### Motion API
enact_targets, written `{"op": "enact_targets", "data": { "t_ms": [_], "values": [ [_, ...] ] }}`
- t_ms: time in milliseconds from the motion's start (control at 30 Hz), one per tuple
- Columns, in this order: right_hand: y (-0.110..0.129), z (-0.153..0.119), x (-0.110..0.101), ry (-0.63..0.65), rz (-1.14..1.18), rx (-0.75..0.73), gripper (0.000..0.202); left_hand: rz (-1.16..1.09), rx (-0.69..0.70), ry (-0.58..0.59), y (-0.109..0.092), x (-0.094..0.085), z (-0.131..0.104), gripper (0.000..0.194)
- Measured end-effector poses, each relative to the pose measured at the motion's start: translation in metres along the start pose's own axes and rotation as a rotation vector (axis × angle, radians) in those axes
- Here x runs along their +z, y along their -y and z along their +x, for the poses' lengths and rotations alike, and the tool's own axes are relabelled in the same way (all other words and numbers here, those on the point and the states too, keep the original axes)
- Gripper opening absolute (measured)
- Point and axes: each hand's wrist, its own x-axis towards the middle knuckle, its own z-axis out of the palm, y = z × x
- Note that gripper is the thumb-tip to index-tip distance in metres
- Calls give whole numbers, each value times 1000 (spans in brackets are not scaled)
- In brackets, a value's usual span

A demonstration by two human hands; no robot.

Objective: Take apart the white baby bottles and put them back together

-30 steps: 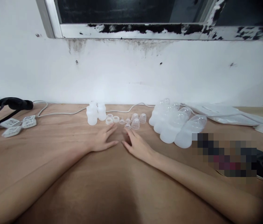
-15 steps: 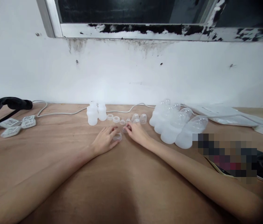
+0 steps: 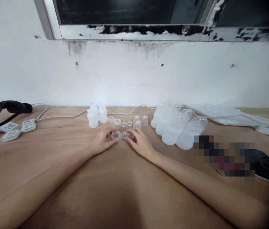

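Note:
Between its thumb and fingers, my left hand grips a clear screw ring, tilted so that its opening shows. Close beside it, my right hand pinches a clear bottle nipple. The two pieces are very near each other; whether they touch I cannot tell. Just behind my hands stand two more nipples and two whitish rings on the table. Several clear dome caps stand behind my right hand. Farther left is a group of frosted bottle bodies.
Several capped frosted bottles stand to the right. Behind them lies a clear plastic bag. A white cable runs along the wall. At left are a black strapped device and white tags; at right, a dark flat object.
My right hand has drawn the nipple slightly toward me and turned it. My left hand has lifted and tilted the ring, moving a little left. The camera view has shifted slightly.

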Motion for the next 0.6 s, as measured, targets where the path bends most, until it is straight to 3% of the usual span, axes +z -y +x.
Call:
{"op": "enact_targets", "data": {
  "t_ms": [100,167,500,600],
  "values": [
    [-3,0,2,-68,109,27,28,-423,-135,-45,4,-1,1,44],
    [-5,1,4,-70,134,55,28,-560,-177,-48,6,0,2,45],
    [-6,3,6,-75,157,51,26,-480,-172,-28,4,1,2,43],
    [-5,3,4,-142,202,6,23,-459,-155,4,4,0,1,41]
  ]
}}
